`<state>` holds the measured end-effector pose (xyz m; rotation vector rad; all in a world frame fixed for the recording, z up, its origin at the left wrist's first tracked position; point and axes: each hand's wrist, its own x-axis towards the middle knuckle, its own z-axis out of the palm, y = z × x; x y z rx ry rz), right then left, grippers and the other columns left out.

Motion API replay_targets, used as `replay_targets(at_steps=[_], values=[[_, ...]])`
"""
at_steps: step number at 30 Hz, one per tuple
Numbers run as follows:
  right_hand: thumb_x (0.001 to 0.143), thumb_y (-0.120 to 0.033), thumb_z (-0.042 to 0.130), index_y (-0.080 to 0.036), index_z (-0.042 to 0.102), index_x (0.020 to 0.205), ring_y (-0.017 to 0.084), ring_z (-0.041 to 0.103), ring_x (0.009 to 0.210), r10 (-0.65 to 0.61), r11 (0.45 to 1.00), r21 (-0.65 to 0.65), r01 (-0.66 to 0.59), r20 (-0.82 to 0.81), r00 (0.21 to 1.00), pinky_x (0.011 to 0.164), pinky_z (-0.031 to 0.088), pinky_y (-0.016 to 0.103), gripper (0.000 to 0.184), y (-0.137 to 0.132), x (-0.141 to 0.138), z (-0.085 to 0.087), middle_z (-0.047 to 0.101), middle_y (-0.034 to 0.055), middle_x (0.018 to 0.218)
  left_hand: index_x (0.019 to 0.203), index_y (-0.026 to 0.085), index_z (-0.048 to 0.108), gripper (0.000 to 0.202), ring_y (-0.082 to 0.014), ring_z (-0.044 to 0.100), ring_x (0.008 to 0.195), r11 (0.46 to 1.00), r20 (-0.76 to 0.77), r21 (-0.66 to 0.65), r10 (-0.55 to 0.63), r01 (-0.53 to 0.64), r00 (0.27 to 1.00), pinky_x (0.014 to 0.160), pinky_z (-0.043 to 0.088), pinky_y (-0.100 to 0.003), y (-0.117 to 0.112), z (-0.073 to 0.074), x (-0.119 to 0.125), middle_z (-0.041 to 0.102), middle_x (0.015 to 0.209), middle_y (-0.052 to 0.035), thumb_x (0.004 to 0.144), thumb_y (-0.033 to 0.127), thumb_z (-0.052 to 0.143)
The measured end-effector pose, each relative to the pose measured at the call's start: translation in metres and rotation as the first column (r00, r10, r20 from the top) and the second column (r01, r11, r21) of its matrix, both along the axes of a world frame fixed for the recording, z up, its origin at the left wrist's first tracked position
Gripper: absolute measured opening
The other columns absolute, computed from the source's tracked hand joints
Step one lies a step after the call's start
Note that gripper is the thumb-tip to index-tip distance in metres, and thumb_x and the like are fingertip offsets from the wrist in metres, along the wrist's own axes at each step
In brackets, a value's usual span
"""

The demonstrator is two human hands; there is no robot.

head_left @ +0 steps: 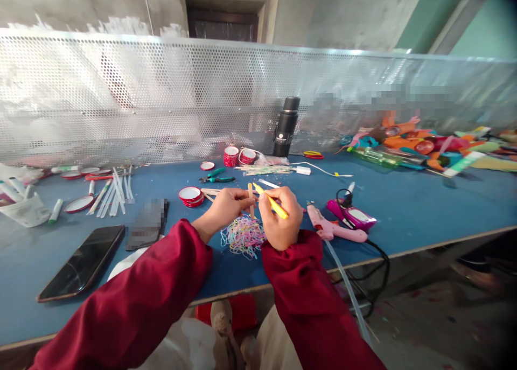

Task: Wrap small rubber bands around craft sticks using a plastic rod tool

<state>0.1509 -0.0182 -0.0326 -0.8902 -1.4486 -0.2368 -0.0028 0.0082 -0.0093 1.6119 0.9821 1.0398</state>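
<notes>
My left hand (229, 207) pinches a wooden craft stick (251, 200) that stands upright, its upper part tinted yellow. A yellow marker (275, 205) is in my right hand (284, 219), its tip close to the stick's top end; whether the two touch I cannot tell. Below both hands lies a tangled heap of pastel elastic loops (242, 238). More pale sticks (212, 192) lie behind my left hand, beside stacked red lids (191, 196). A white stick-like piece (269, 183) rests just beyond my right hand.
A pink glue gun (335, 227) with a cable lies right of my hands, near a purple device (351, 215). Green-handled pliers (217, 177) and a black flask (286, 127) stand farther back. A phone (83, 262) and clear glue sticks (110, 197) lie left. Colourful clutter (424, 144) fills the far right.
</notes>
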Motion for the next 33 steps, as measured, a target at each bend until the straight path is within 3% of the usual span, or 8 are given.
replay_targets(at_steps=[6, 16, 27, 33], values=[[0.095, -0.025, 0.064, -0.025, 0.061, 0.085, 0.02, 0.065, 0.075, -0.01, 1.0, 0.003, 0.01, 0.017, 1.0, 0.069, 0.05, 0.034, 0.011, -0.001, 0.0, 0.001, 0.071, 0.0015, 0.08, 0.075, 0.014, 0.076, 0.034, -0.0115, 0.052, 0.062, 1.0, 0.019, -0.01, -0.004, 0.004, 1.0, 0.058, 0.038, -0.025, -0.001, 0.002, 0.001, 0.066, 0.069, -0.0017, 0.074, 0.047, 0.082], [0.098, -0.032, 0.062, -0.024, 0.06, 0.087, 0.019, 0.064, 0.074, -0.012, 0.999, -0.032, 0.009, -0.074, 0.997, 0.068, 0.049, 0.034, 0.014, 0.0, 0.001, -0.003, 0.068, 0.0012, 0.077, 0.08, 0.015, 0.074, 0.045, -0.0092, 0.056, 0.066, 0.983, 0.173, -0.176, -0.016, 0.047, 0.985, 0.058, 0.04, -0.021, -0.011, 0.012, 0.005, 0.069, 0.079, -0.0028, 0.067, 0.055, 0.091], [0.098, -0.031, 0.061, -0.024, 0.063, 0.09, 0.02, 0.067, 0.077, 0.012, 0.999, -0.041, -0.015, -0.075, 0.997, 0.07, 0.052, 0.035, 0.012, -0.004, 0.0, 0.0, 0.071, 0.0029, 0.082, 0.082, 0.016, 0.067, 0.033, -0.0094, 0.059, 0.063, 0.982, 0.209, -0.176, -0.033, 0.071, 0.977, 0.056, 0.04, -0.02, -0.008, 0.008, 0.005, 0.067, 0.07, -0.0007, 0.086, 0.044, 0.082], [0.099, -0.029, 0.062, -0.025, 0.068, 0.099, 0.022, 0.07, 0.082, 0.03, 0.999, -0.016, -0.03, 0.002, 1.0, 0.074, 0.054, 0.036, 0.008, -0.002, 0.0, -0.001, 0.076, 0.0038, 0.09, 0.1, 0.013, 0.074, 0.022, -0.0103, 0.067, 0.066, 0.96, 0.302, -0.24, -0.066, 0.143, 0.951, 0.071, 0.056, -0.025, -0.004, 0.002, 0.007, 0.075, 0.079, -0.0033, 0.089, 0.03, 0.082]])
